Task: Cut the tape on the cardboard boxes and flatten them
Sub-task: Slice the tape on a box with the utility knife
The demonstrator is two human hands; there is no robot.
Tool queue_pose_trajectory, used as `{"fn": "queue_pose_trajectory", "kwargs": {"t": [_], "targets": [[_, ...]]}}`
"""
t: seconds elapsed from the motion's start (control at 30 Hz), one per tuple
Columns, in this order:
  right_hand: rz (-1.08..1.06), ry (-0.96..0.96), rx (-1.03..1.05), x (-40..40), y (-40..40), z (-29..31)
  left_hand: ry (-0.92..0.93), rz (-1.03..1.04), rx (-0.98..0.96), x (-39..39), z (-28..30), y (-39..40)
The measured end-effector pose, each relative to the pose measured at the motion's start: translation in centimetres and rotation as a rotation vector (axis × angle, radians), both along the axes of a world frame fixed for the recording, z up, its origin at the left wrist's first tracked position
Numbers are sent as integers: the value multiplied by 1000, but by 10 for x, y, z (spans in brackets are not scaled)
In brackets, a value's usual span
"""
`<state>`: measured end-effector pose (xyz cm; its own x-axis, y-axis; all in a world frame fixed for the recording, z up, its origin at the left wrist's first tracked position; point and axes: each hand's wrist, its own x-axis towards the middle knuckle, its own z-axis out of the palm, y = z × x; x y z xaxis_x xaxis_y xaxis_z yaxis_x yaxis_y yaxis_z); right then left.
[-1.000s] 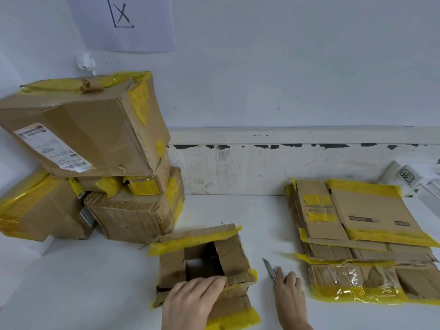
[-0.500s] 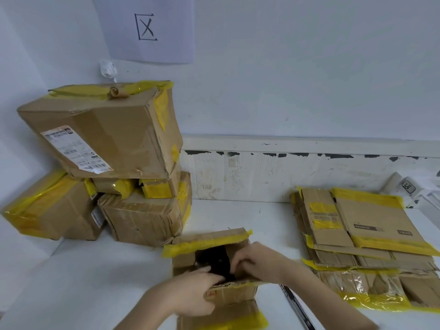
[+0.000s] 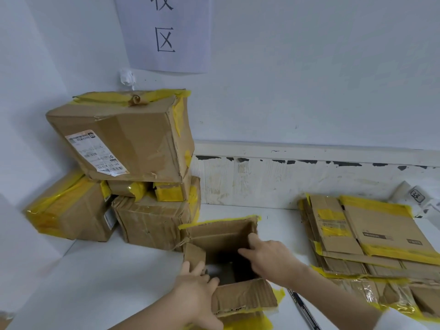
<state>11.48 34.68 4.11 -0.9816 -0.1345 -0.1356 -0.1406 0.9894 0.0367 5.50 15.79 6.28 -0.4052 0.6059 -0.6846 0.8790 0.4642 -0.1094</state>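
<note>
One open cardboard box (image 3: 221, 236) sits on the white table (image 3: 95, 282) right in front of the person, mouth facing up, its flaps spread outward with strips of yellow tape (image 3: 250, 322) along their edges, and its longer side runs away from the person toward the wall. Two hands are on it: the left hand (image 3: 197, 294) grips the near-left corner, thumb and fingers curled over the rim where the near flap folds down, and the right hand (image 3: 269, 256) reaches in from the right with fingers spread and fairly straight, pressing the inside of the right wall. Just to the right of the box a utility knife (image 3: 302, 308) lies flat on the table, its long axis running from the near edge back toward the box, in nobody's grasp. Off in the left corner there is a pile of taped boxes (image 3: 133, 148), at least four that I can count, the biggest perched tilted on top with a shipping label (image 3: 95, 151) on its face. On the right lies a stack of flattened boxes (image 3: 371, 236); how many sheets, I cannot tell. A paper sign (image 3: 166, 32) hangs on the wall above.
</note>
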Motion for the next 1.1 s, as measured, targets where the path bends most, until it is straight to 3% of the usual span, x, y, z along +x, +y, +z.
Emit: {"fn": "queue_pose_trajectory", "kwargs": {"t": [0.1, 0.23, 0.33, 0.47, 0.53, 0.63, 0.7, 0.87, 0.97, 1.1], "targets": [[-190, -11, 10, 11, 21, -3, 49, 31, 76, 4, 3, 2], [-280, -9, -4, 14, 24, -9, 114, 177, 256, 11, -1, -3], [-272, 13, -7, 12, 23, -10, 222, 308, 418, 5, -2, -14], [-202, -25, -4, 1, 27, -5, 288, 413, 460, -16, 6, -25], [-221, 6, -180, -3, 29, -1, 266, 469, 485, -23, 7, -28], [-286, 250, -764, 6, 31, -7, 273, 465, 550, -26, 3, -33], [-416, 388, -994, 15, 42, -24, 285, 442, 590, -26, -2, -36], [-337, -160, -969, 9, 57, -47, 366, 386, 622, -32, -7, -41], [-268, -278, -1062, -7, 55, -46, 366, 379, 640, -38, -9, -41], [-264, -297, -1113, -21, 57, -47, 305, 374, 707, -49, -12, -46]]}}
